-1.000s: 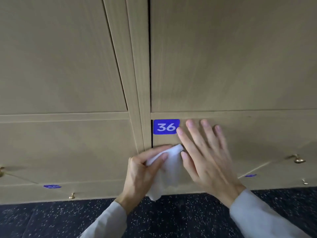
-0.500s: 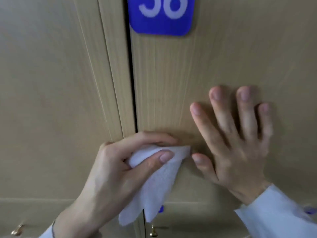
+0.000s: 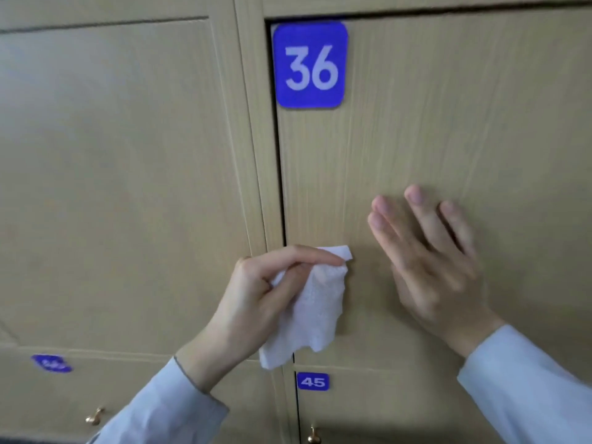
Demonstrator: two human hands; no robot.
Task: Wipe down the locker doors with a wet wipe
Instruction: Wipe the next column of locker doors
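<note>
A light wooden locker door (image 3: pixel 448 123) fills the right half of the head view, with a blue plate reading 36 (image 3: pixel 310 65) at its top left corner. My left hand (image 3: pixel 256 302) pinches a crumpled white wet wipe (image 3: pixel 310 309) between thumb and forefinger, low on that door near its left edge. The wipe hangs down over the door's bottom edge. My right hand (image 3: pixel 429 267) lies flat with straight fingers on the same door, to the right of the wipe and apart from it.
A neighbouring locker door (image 3: pixel 112 171) takes up the left half, beyond a vertical frame strip (image 3: pixel 253 139). Below are lower lockers with a blue plate 45 (image 3: pixel 313 381), another blurred blue plate (image 3: pixel 51 363), and small brass knobs (image 3: pixel 94 416).
The view has pulled back and tilted, so the 36 plate now shows whole. My right hand has shifted right, away from the wipe. My left hand still pinches the wipe.
</note>
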